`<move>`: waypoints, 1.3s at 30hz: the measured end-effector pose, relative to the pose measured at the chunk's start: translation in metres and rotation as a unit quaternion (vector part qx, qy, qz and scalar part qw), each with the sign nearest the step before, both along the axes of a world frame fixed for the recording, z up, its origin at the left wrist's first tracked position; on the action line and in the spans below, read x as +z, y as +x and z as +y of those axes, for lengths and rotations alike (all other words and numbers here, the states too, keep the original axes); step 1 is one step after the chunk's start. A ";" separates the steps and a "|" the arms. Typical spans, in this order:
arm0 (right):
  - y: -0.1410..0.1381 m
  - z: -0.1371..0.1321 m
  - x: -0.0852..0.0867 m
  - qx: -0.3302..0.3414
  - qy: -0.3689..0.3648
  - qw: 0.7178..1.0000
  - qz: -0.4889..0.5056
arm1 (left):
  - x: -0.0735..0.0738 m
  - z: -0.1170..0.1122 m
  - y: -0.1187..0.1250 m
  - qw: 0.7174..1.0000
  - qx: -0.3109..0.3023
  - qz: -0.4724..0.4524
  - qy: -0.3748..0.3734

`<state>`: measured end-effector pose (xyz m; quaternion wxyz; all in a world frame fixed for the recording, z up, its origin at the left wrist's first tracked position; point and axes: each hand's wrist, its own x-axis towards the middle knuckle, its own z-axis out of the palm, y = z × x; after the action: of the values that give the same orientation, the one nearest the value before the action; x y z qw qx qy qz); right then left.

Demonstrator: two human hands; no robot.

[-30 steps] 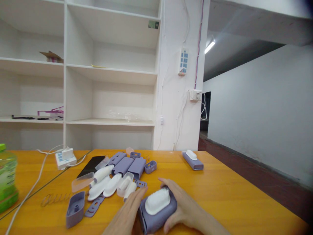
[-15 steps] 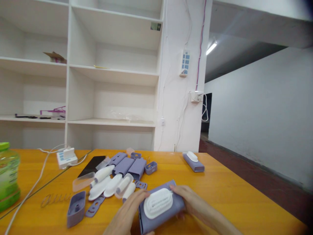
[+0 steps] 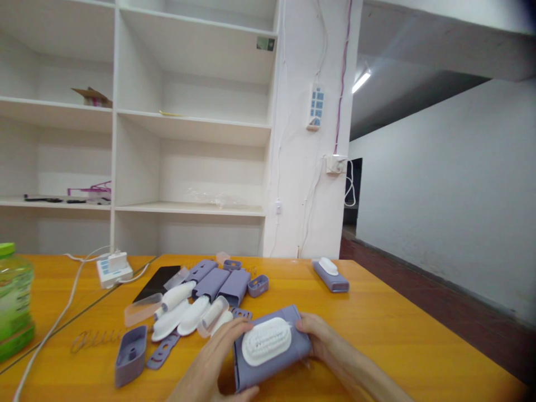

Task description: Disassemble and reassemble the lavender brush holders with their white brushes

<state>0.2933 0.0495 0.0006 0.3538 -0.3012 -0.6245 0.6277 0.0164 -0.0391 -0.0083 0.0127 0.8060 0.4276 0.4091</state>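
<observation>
Between my two hands is a purple plastic case with a white oval ridged piece on its upper face, tilted just above the wooden table. My left hand grips its left side, with fingers on the upper edge and the thumb near the lower corner. On the right end, my right hand has its thumb near the top corner; its other fingers are partly hidden behind the case. A similar purple case with a white piece lies apart at the far right of the table.
Left of my hands lie several purple sleeves, white oval pieces, a purple end cup, a slotted purple strip and loose springs. A black flat slab, power strip and green bottle stand farther left.
The held case has shifted slightly left and up, with both hands still on it. My right fingers have moved a little along its right end.
</observation>
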 end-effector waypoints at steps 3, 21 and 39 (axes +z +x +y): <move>0.000 -0.001 -0.002 0.003 -0.008 1.000 0.022 | 0.002 -0.002 0.000 1.000 -0.002 0.002 -0.003; -0.008 -0.021 -0.002 -0.039 -0.053 0.996 0.057 | -0.023 0.009 -0.021 0.999 -0.027 0.016 -0.020; -0.016 -0.023 0.014 -0.138 0.028 0.990 0.032 | 0.003 -0.001 -0.015 0.997 -0.014 -0.041 -0.069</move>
<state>0.2771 0.0268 0.0146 0.4652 -0.3543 -0.5826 0.5645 0.0011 -0.0402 -0.0057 0.0919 0.7915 0.4428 0.4111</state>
